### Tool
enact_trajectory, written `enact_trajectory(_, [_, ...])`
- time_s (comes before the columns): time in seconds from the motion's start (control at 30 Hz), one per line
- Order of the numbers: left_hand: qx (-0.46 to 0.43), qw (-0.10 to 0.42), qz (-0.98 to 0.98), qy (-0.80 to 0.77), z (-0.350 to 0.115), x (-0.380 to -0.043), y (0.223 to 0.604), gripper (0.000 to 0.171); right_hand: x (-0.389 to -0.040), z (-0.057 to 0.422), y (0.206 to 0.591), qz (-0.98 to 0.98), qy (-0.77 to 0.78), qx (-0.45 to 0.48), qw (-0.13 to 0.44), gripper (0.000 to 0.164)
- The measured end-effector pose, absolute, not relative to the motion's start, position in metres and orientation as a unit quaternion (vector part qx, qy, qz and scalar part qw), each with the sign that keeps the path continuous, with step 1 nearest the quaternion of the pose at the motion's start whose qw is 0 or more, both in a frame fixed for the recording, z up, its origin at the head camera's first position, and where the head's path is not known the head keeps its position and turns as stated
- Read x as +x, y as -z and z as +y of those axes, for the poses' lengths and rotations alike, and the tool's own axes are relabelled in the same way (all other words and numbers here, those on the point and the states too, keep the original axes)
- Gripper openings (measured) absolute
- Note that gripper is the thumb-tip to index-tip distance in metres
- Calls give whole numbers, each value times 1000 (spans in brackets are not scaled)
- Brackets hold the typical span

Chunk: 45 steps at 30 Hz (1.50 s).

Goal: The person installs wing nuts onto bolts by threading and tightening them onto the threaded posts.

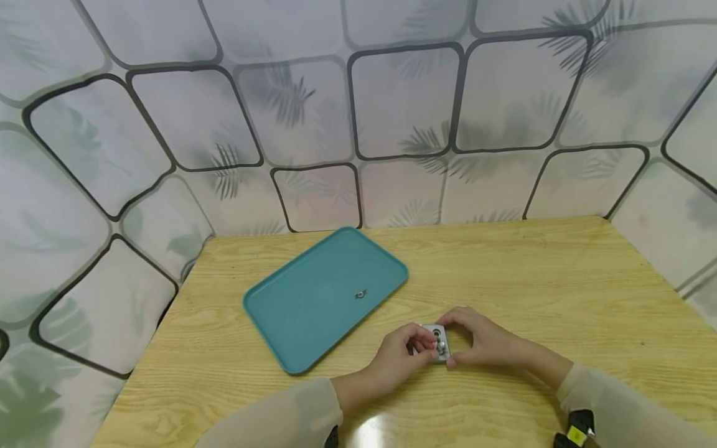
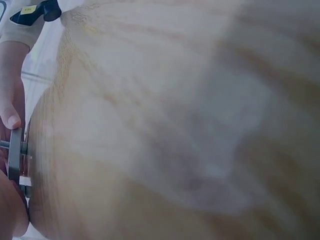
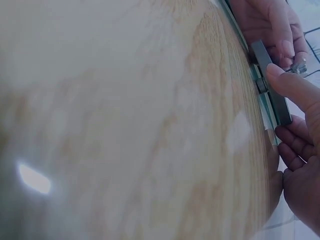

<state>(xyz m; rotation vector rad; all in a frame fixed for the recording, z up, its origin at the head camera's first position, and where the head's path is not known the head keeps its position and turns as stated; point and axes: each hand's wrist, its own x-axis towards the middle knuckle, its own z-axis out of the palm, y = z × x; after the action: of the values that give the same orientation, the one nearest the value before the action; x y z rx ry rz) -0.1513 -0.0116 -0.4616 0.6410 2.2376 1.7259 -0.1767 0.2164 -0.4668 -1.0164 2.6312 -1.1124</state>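
Observation:
My right hand (image 1: 487,341) grips a small grey metal plate (image 1: 445,333) by its edges, thumb on the near side and a finger on the far side. In the right wrist view the plate (image 3: 272,90) stands slightly above the table on short feet. My left hand (image 1: 400,354) is at the plate's left side, with fingertips and thumb curled at a small silver wing nut (image 1: 441,348) over the plate. A bolt shank (image 2: 4,144) sticks out of the plate in the left wrist view. Fingers partly hide the nut and the plate's left part.
A teal tray (image 1: 313,311) lies at an angle to the left, beyond the left hand. On it rests another small metal wing nut (image 1: 360,294). The wooden table (image 1: 532,274) ends at a patterned curtain (image 1: 403,106) behind and at the sides.

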Motion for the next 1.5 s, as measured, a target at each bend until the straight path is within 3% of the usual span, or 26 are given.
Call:
enact_trajectory(0.23, [241,124,774,-572,-11,-149,457,28,-178,217,469,865,366,-341,38,50])
enact_trajectory(1.13, [202,107,782,-581,-10,-149,462,6,-177,216,468,873,360,-326,58,53])
enact_trajectory(1.5, [232,122,764,-589,-10,-148,463,19,-175,217,467,866,365,-337,53,52])
